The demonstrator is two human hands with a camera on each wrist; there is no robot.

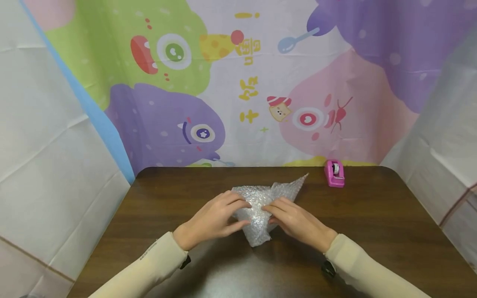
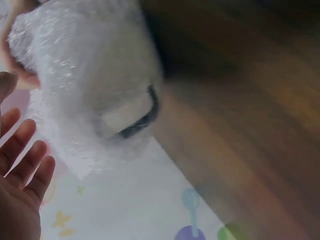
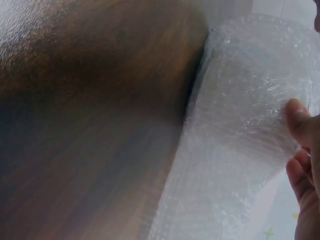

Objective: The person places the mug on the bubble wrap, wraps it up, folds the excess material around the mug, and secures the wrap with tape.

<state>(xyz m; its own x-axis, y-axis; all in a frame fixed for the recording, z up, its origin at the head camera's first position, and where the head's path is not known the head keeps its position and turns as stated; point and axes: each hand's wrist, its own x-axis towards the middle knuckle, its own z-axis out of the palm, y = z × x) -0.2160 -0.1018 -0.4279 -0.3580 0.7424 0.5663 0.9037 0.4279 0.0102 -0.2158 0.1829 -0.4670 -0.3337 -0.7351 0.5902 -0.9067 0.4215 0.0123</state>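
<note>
A bundle of clear bubble wrap (image 1: 257,225) sits on the table between the two hands, one loose corner sticking up toward the back right. Something pale with a dark curved strip (image 2: 142,122) shows through the wrap in the left wrist view; I cannot tell its kind. My left hand (image 1: 218,215) is at the bundle's left side, and its fingers look loose and spread in the left wrist view (image 2: 22,195). On the other side, my right hand (image 1: 298,221) pinches the wrap, its thumb (image 3: 299,120) on top and fingers behind the edge.
A pink tape dispenser (image 1: 335,174) stands near the back right edge of the dark wooden table (image 1: 167,207). Behind the table hangs a cloth (image 1: 246,145) printed with cartoon figures, and pale sheets (image 1: 56,145) flank both sides.
</note>
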